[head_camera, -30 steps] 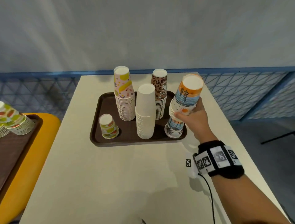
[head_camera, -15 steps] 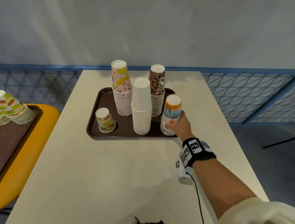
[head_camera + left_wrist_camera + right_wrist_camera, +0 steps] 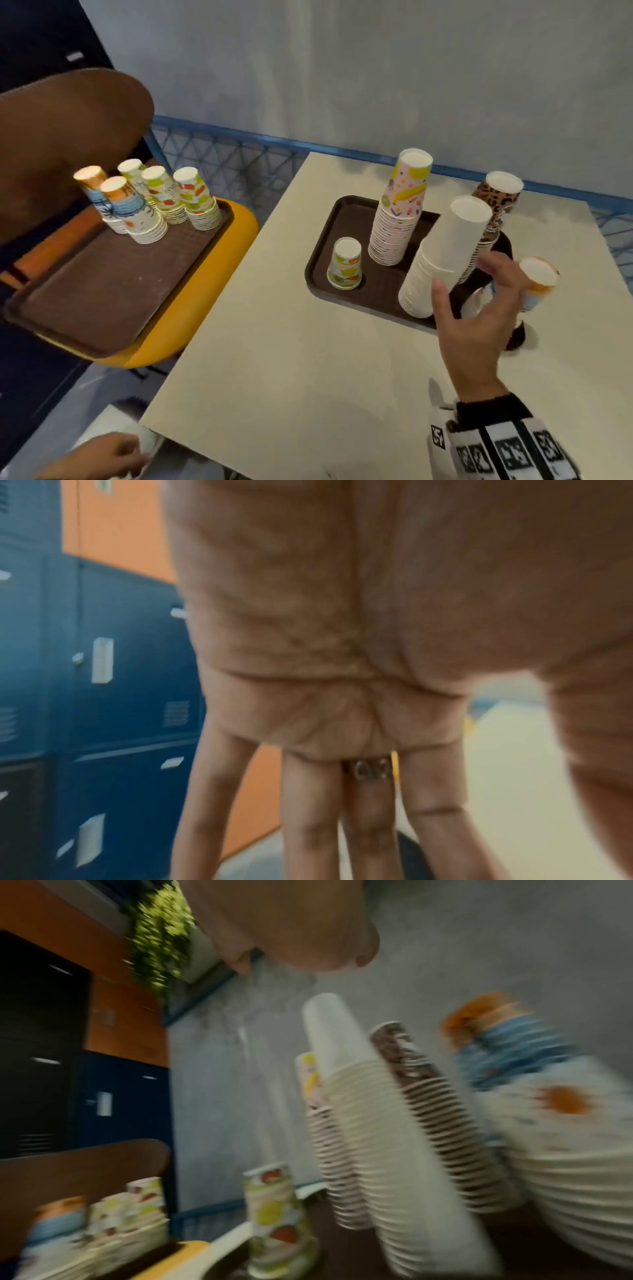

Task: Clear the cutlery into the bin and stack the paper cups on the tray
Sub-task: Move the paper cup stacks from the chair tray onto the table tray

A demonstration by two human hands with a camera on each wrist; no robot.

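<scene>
Right hand [image 3: 479,318] over tray's [image 3: 329,274] near-right corner on worktop [image 3: 308,359], grip spread apart, holding nothing. Orange-blue cup stack [image 3: 537,284] upright just right of fingers, blurred; contact unclear. Left hand [image 3: 102,455] low, off worktop, fingers straight. Right hand nearer.

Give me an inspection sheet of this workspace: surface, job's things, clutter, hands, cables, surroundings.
Surface: beige table, bare in front.
Job's things: brown tray holding a white cup stack, pink patterned stack, leopard-print stack, one fruit-print cup and an orange-and-blue stack. No cutlery or bin seen.
Clutter: nothing seen.
Hands: right hand open beside the orange-and-blue stack; left hand low at the table's corner, fingers straight.
Cables: nothing seen.
Surroundings: second tray of cup stacks on a yellow seat; blue lockers.
</scene>
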